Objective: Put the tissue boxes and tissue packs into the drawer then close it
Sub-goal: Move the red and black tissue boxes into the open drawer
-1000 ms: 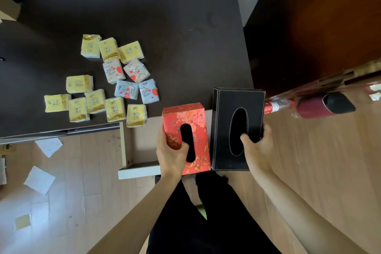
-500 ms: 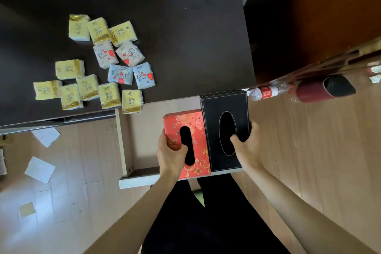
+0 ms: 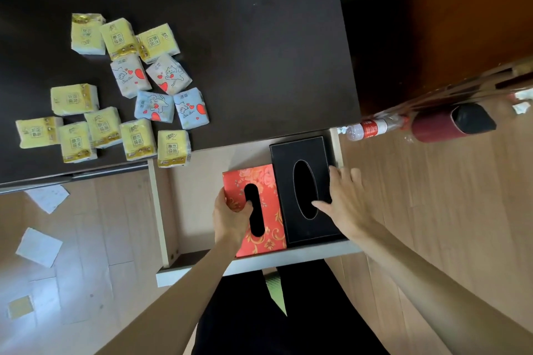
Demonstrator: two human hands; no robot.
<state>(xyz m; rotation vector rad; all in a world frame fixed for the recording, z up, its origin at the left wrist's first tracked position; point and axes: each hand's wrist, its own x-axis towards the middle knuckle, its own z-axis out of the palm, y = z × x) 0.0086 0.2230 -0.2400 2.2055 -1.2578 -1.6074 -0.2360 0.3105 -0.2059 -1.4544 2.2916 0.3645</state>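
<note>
The drawer (image 3: 251, 264) stands pulled out below the dark desk (image 3: 230, 37). A black tissue box (image 3: 302, 190) lies flat in its right side. A red floral tissue box (image 3: 253, 210) lies just left of it, touching it. My left hand (image 3: 230, 219) grips the red box, thumb in its slot. My right hand (image 3: 343, 202) hovers over the black box's right edge with fingers spread, off the box. Several yellow tissue packs (image 3: 103, 127) and several white and blue heart-printed packs (image 3: 161, 89) lie on the desk's left part.
A plastic bottle (image 3: 369, 128) and a dark red cylinder (image 3: 452, 122) lie on the wooden floor right of the drawer. A brown cabinet (image 3: 447, 23) stands at the right. Paper scraps (image 3: 39, 246) litter the floor at the left. My dark-clothed legs are under the drawer front.
Both boxes went down from above the drawer into it. My right hand let go of the black box and opened; my left hand still holds the red box.
</note>
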